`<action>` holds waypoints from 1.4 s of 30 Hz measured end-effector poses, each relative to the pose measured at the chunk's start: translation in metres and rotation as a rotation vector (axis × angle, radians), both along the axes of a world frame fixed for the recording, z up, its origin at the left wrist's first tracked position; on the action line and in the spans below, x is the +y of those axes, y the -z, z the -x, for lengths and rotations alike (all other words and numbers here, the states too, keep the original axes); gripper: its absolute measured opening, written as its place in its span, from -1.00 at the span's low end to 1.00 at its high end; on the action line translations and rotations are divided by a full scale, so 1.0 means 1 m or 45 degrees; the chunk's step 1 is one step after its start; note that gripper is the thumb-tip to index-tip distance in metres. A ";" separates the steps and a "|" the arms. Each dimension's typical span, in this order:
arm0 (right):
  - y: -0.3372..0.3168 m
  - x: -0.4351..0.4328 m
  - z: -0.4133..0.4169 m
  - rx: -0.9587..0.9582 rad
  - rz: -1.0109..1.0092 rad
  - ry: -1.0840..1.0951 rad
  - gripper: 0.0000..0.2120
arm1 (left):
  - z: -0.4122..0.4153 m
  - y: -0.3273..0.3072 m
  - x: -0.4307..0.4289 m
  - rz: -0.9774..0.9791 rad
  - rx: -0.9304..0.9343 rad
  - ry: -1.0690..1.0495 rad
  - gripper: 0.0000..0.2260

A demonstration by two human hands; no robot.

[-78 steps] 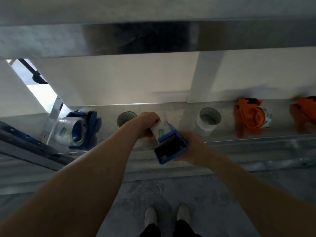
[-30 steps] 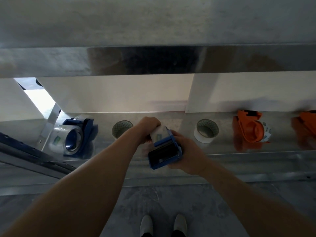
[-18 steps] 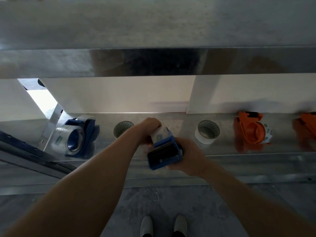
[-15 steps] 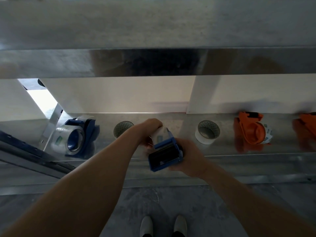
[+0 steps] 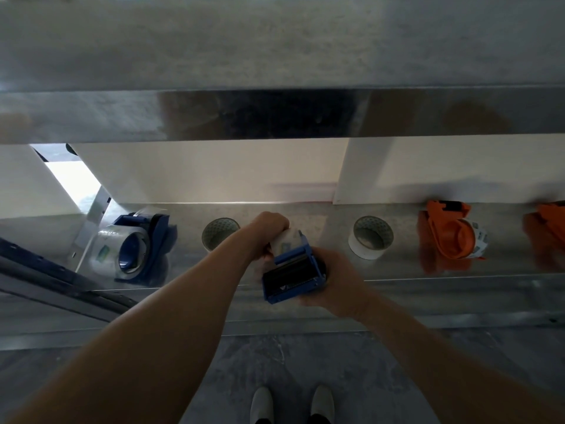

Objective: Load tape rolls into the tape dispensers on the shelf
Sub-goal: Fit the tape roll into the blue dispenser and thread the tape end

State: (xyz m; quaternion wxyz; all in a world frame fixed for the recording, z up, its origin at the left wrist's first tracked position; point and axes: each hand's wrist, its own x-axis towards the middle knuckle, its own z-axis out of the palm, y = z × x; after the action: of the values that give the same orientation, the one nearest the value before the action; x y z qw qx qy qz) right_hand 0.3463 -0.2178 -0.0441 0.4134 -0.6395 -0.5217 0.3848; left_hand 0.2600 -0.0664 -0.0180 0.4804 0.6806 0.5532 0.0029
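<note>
A blue tape dispenser [image 5: 292,275] is held over the front edge of the metal shelf [image 5: 428,283] by my right hand [image 5: 333,281], which wraps it from the right. My left hand [image 5: 270,226] grips a whitish tape roll [image 5: 286,241] seated at the dispenser's far end. On the shelf's left lies another blue dispenser [image 5: 143,246] with a clear roll in it. A loose roll [image 5: 218,237] stands just left of my left wrist, and a second loose roll [image 5: 370,241] stands right of my hands. An orange dispenser [image 5: 449,237] with a roll lies further right.
Part of another orange dispenser [image 5: 550,228] shows at the right edge. An upper shelf [image 5: 275,71] overhangs the working shelf. White wall panels close the back. A slanted metal brace [image 5: 91,221] runs at the left. My shoes [image 5: 292,403] stand on the grey floor below.
My hands and the blue dispenser have stayed almost in place; over the last seconds the dispenser tilted slightly and shifted a little to the left. Shelf items are unmoved.
</note>
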 end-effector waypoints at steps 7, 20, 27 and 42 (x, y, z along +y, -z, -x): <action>0.014 -0.012 -0.004 0.432 0.085 0.217 -0.52 | 0.001 -0.013 0.019 0.228 -0.622 -0.571 -0.85; 0.007 -0.008 0.003 0.594 0.179 0.209 -0.52 | 0.014 -0.023 0.031 0.001 -0.616 -0.491 -0.87; 0.001 -0.011 0.005 0.692 0.072 0.280 -0.58 | 0.027 -0.006 0.022 0.373 -0.819 -0.748 -0.89; 0.011 -0.007 0.003 1.045 -0.023 0.408 -0.55 | 0.050 0.003 -0.005 0.517 -1.369 -0.651 -0.77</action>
State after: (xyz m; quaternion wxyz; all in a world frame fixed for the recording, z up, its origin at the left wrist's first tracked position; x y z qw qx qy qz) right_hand 0.3437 -0.2247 -0.0554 0.6464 -0.5029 -0.2119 0.5332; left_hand 0.2101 -0.0718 -0.0214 0.7952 0.3255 0.3689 0.3544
